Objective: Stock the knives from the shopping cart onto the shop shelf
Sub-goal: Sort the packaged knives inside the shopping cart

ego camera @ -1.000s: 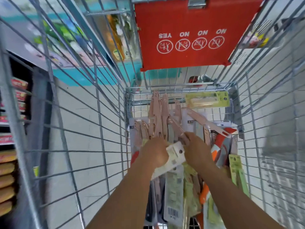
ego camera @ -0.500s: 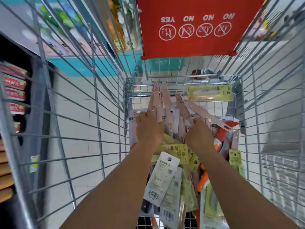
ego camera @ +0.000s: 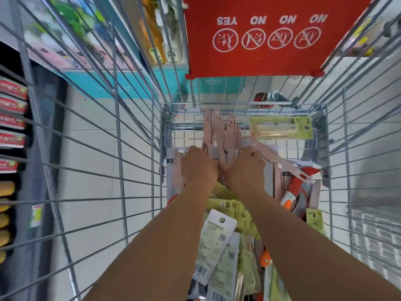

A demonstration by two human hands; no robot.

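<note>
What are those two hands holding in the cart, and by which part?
Both the left hand and right hand grip a bunch of pink knives at the near end; the exact part is hidden under the fingers.

Bright, even light; blurred, warped edges

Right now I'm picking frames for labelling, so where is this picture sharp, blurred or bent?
Head view: centre fairly sharp, left hand, right hand and pink knives readable; edges smeared, shelf goods at far left blurred; wide lens bends and splays the cart wires; lighting flat and even, no strong glare; red flap print legible.
</note>
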